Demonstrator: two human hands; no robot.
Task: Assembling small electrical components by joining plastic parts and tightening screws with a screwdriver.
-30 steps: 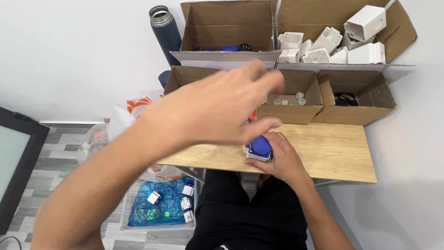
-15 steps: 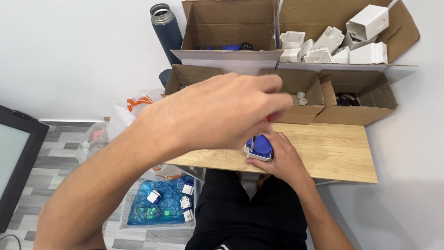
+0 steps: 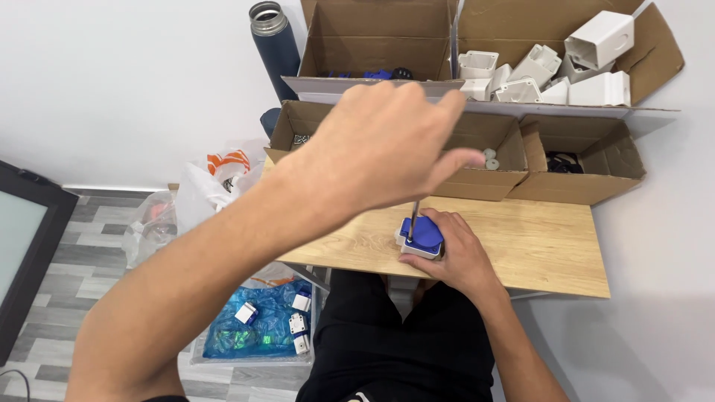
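Screwdriver (image 3: pixel 414 216) work is in hand: the left hand (image 3: pixel 387 145) is raised near the camera, its fingers curled shut around the tool's handle, which the hand itself hides; only the thin metal shaft shows below, running down to the blue socket (image 3: pixel 421 234). The socket, blue on top with a white base, lies on the wooden surface (image 3: pixel 536 242) near its front edge. The right hand (image 3: pixel 450 253) rests there, its grip closed over the socket's right and near sides, pinning it flat.

Behind the hands stand open cardboard boxes: one (image 3: pixel 484 152) holding small white parts, one (image 3: pixel 588 160) with dark pieces to the right, one (image 3: pixel 298 123) to the left, and further back a larger box (image 3: pixel 596 67) of white plastic housings. A dark blue flask (image 3: pixel 274 45) stands upright by the wall. On the floor to the left lies a blue bag (image 3: pixel 257 327) with small white-and-blue parts, plus crumpled plastic bags (image 3: pixel 208 190).

As I judge it, the chief risk is the tip slipping off the screw: the shaft leans slightly, and the raised hand blocks the view of the tip. A slip could gouge the blue face or jab the right hand's fingers, which sit just beside the tip. The socket might also twist on the smooth wood if the hold slackens.
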